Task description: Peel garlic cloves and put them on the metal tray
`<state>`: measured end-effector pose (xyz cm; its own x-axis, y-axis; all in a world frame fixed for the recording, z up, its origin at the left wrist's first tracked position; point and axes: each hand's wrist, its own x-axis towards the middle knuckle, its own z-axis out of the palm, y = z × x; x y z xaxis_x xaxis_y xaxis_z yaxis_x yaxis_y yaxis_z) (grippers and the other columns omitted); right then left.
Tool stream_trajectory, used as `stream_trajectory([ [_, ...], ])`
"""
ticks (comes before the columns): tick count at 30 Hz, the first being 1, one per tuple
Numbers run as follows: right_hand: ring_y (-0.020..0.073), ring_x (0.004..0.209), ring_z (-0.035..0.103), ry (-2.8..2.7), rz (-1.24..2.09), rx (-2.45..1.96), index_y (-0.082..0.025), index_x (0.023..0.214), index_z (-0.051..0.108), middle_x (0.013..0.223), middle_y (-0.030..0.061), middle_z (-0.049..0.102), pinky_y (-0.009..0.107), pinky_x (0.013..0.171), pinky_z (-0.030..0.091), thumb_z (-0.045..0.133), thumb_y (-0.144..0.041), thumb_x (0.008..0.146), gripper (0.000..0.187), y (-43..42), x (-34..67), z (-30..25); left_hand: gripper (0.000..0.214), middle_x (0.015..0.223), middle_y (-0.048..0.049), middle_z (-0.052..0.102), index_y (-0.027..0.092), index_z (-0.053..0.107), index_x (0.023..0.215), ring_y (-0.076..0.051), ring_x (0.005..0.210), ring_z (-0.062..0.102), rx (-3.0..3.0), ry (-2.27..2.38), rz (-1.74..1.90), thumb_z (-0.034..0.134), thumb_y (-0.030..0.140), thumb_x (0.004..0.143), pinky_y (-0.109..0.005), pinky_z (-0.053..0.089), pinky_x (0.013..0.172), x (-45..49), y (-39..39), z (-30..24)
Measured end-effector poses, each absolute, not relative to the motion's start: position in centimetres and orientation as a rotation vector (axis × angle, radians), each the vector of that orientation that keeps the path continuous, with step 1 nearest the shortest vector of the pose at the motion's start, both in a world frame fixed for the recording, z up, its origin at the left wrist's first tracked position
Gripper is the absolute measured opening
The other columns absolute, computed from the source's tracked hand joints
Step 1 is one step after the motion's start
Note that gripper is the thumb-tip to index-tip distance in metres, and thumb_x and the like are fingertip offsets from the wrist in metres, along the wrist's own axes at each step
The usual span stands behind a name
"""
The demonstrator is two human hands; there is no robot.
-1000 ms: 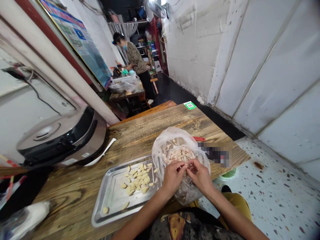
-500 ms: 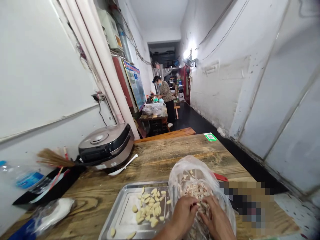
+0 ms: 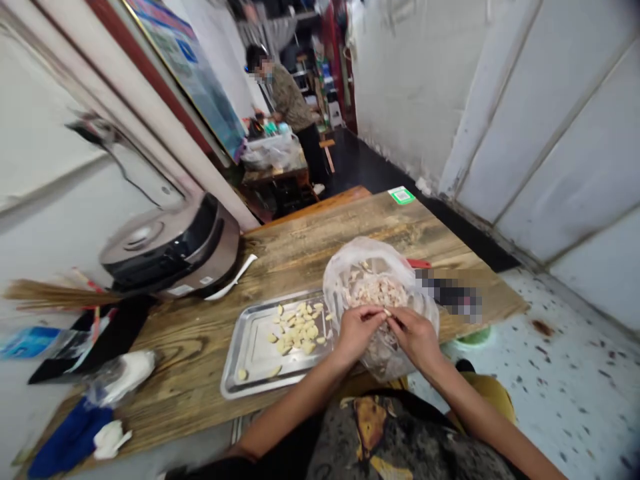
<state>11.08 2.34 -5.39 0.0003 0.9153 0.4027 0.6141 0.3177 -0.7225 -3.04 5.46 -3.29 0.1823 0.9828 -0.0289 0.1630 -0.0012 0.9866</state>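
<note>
Place: a narrow hallway used as a kitchen, like the back of a small food shop.
Bench: long wooden bench [image 3: 320, 233] with a green scan sticker [image 3: 401, 195].
Food: metal tray [image 3: 250, 363] of peeled garlic cloves [image 3: 297, 330].
Cooking: big rice cooker [image 3: 170, 247].
Further back: a person [image 3: 290, 100] works at another table [image 3: 273, 175].

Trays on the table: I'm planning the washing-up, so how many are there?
1. The tray lies on the table, left of the bag where the left hand and right hand pinch a clove. None seems hidden.
</note>
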Motion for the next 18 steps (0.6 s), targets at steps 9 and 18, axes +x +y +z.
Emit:
stream_trajectory([
  [9,0.0183,0.087,0.062,-1.628,0.495,-1.306,-0.024,0.106,0.064,0.094,0.0063,0.066,0.034,0.079,0.051,0.048,-0.025,0.087,0.025,2.34,11.00,-5.52,0.019,0.068,-0.0040,0.071,0.015,0.071,0.083,-0.017,0.062,0.065,1.292,1.123,0.941,0.065,0.029,0.072,-0.029,0.055,0.063,-3.12,5.41,-3.39],
  [18,0.0179,0.085,0.062,-1.600,0.468,-1.293,-0.023,0.100,0.066,0.091,0.0060,0.064,0.031,0.075,0.052,0.049,-0.022,0.085,0.022,2.36,10.90,-5.96,0.015,0.080,-0.0049,0.071,0.017,0.072,0.082,-0.016,0.071,0.065,1.595,1.196,0.975,0.059,0.022,0.077,-0.027,0.054,0.068,-3.13,4.84,-2.62],
])
